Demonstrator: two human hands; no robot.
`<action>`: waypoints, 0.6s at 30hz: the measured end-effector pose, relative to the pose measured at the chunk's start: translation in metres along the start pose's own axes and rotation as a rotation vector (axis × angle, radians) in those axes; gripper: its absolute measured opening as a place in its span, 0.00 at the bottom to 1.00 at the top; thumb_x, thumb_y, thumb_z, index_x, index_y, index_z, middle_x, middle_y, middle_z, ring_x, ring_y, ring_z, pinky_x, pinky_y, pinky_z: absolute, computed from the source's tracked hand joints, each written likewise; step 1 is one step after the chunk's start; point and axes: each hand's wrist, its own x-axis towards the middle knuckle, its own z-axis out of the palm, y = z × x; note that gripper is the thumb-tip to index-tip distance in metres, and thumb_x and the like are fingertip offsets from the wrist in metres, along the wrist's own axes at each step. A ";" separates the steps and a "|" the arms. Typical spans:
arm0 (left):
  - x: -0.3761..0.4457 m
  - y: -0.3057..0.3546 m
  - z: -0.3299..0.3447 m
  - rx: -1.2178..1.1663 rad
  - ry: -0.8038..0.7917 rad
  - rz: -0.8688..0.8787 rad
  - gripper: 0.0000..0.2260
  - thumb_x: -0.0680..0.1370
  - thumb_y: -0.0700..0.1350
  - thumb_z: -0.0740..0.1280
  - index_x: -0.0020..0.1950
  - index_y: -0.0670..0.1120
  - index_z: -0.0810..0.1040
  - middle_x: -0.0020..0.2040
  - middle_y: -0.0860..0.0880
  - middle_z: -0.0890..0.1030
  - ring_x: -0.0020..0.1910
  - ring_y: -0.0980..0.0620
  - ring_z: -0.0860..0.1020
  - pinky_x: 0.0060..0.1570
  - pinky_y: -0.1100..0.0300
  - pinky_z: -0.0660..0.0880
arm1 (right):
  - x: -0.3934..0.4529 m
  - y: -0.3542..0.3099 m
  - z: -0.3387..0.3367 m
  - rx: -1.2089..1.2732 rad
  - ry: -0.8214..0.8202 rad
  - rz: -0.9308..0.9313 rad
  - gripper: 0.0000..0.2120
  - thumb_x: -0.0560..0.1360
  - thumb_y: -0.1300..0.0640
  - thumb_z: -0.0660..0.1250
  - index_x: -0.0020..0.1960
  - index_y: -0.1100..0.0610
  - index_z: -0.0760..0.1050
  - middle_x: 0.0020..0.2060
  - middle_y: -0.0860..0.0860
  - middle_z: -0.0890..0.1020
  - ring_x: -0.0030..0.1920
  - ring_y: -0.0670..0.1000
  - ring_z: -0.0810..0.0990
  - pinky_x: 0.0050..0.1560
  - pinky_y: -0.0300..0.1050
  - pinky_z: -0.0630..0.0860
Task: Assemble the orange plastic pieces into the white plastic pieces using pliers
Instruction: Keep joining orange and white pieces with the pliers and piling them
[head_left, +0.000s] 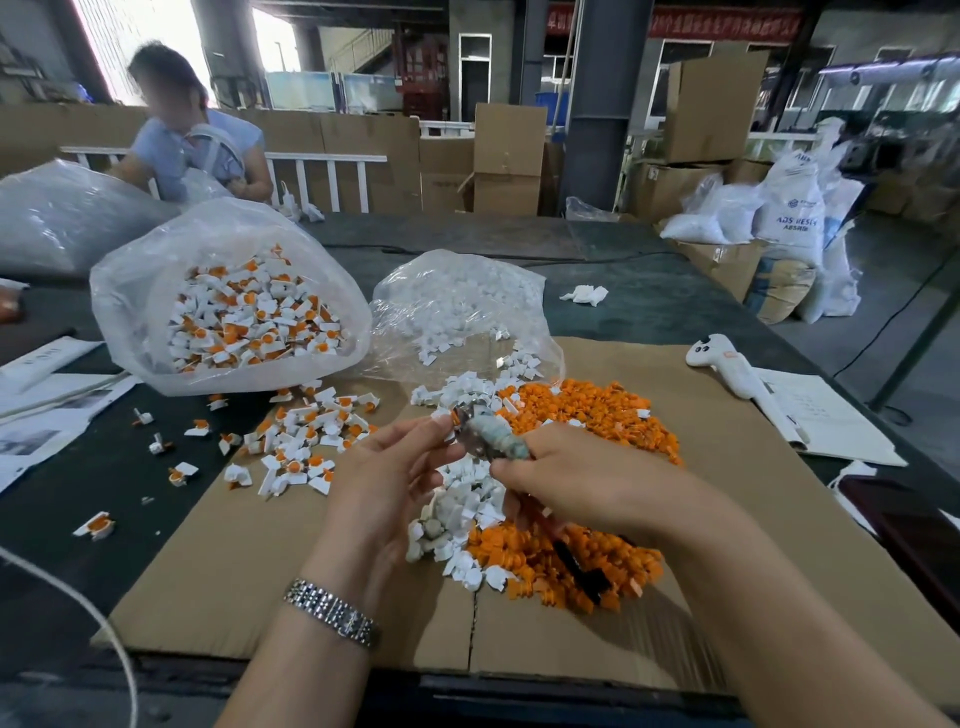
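- Pliers (491, 441) sit between the two hands above the cardboard (270, 561), their tape-wrapped head pointing up and away from the right hand (576, 480).
- Right hand: fingers are curled round the pliers' handles, whose dark ends stick out below the palm over the orange pieces (582, 410).
- Left hand (392, 467): its fingertips meet at the pliers' tip, pinching something small there; I cannot tell for sure what, since it is mostly hidden, though it looks like a white piece being fed to the jaws.
- White pieces (467, 499) lie loose just under and beyond both hands; orange pieces are heaped to the right of them, beyond and beneath the right hand.
- Finished parts (306, 441), white with an orange insert, are scattered just left of the left hand, and many more fill the open bag (228, 306) farther off on that side.
- A second clear bag (457, 306) of white pieces lies open beyond the hands.
- Step in hand, as I judge it: pressing one orange piece into one white piece with the pliers, the left hand steadying the pair at the jaws.
- Next move, likely: a firm squeeze from the right hand until the insert seats, with the left fingertips kept clear of the jaws, then the finished part dropped to the left.
- Large heaps of both colours remain, so the job looks far from done.
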 end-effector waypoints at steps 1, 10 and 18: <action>0.000 -0.001 -0.001 0.018 0.007 0.005 0.12 0.69 0.44 0.78 0.49 0.42 0.85 0.44 0.45 0.88 0.41 0.53 0.86 0.37 0.63 0.75 | 0.000 0.000 0.002 -0.008 0.006 -0.009 0.19 0.84 0.46 0.58 0.48 0.61 0.77 0.37 0.50 0.84 0.35 0.48 0.79 0.43 0.50 0.80; -0.001 -0.006 -0.003 0.064 0.060 -0.010 0.05 0.75 0.39 0.76 0.48 0.40 0.84 0.42 0.41 0.87 0.39 0.52 0.86 0.33 0.66 0.79 | 0.007 0.007 0.032 -0.104 0.176 -0.046 0.19 0.83 0.41 0.57 0.41 0.54 0.68 0.31 0.52 0.72 0.29 0.50 0.68 0.31 0.45 0.67; -0.001 -0.009 -0.007 0.066 0.029 -0.016 0.09 0.72 0.42 0.77 0.49 0.40 0.84 0.41 0.42 0.87 0.39 0.51 0.86 0.36 0.63 0.80 | 0.011 0.014 0.035 -0.151 0.201 -0.029 0.23 0.82 0.37 0.57 0.40 0.55 0.71 0.32 0.55 0.77 0.32 0.56 0.78 0.35 0.52 0.75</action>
